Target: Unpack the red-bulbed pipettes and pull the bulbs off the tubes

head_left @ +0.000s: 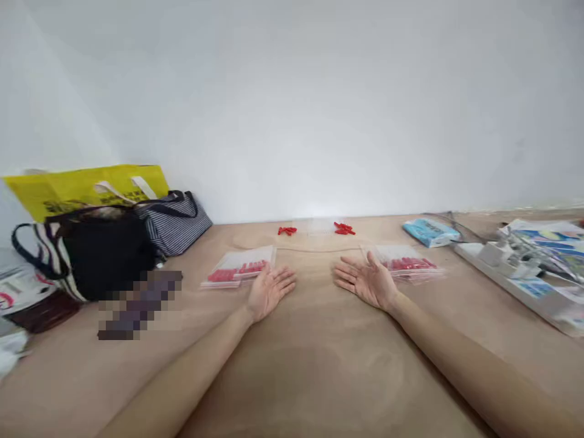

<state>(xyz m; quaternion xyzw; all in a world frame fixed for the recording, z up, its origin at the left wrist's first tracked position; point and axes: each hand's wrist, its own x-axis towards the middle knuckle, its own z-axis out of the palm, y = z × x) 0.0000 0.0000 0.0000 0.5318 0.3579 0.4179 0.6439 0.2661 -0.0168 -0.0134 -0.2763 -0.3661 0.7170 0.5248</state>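
My left hand is palm up with its fingers stretched out, holding nothing. Just behind it lie clear zip bags with small red pieces inside. My right hand, also palm up and spread, holds nothing either. Its thumb side is beside a second stack of clear bags with red pieces in them. Toward the wall lie two small heaps of loose red pieces, a left heap and a right heap. Between these heaps is a faint clear sheet or bag, hard to make out.
On the left stand a yellow bag, a black bag and a striped bag. A pixelated dark object lies before them. A blue packet, a whitish tray-like board and papers occupy the tan table's right side.
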